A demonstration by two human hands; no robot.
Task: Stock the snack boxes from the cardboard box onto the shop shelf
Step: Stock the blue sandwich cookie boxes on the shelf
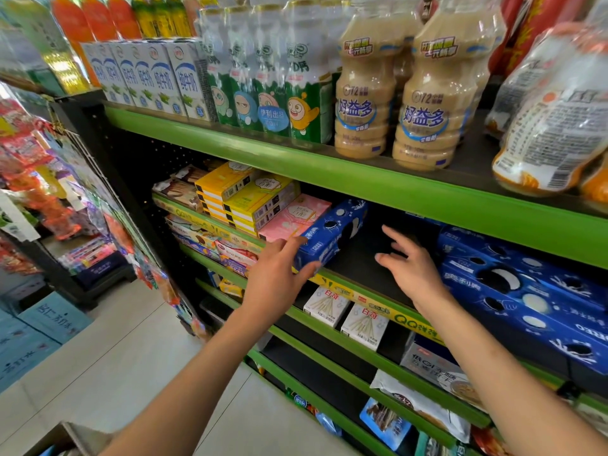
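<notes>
- While both bare arms reach toward the middle shelf (371, 292), the left hand (279, 274) touches the near end of a blue snack box (332, 235); its index finger lies straight along the box's top edge and its thumb sits under the front corner, a loose pinch at most, and whether it truly grips cannot be told.
- The blue snack box rests on the dark shelf board, tilted at an angle, its far end pointing into the shelf, just beside a pink box (292, 218).
- The right hand (411, 264) hovers over the bare shelf board, fingers spread and relaxed, holding nothing.
- Right of that hand, a stack of long blue snack boxes (526, 291) lies on the same shelf.
- Left of the pink box stand stacked yellow boxes (243, 195).
- On the shelf above stand milk cartons (154, 77), green-and-white drink packs (273, 90) and beige bottles (424, 103).
- Below, two small white boxes (345, 314) sit near the front edge.
- At the bottom left corner, part of a cardboard box (72, 439) shows on the pale floor (115, 357).
</notes>
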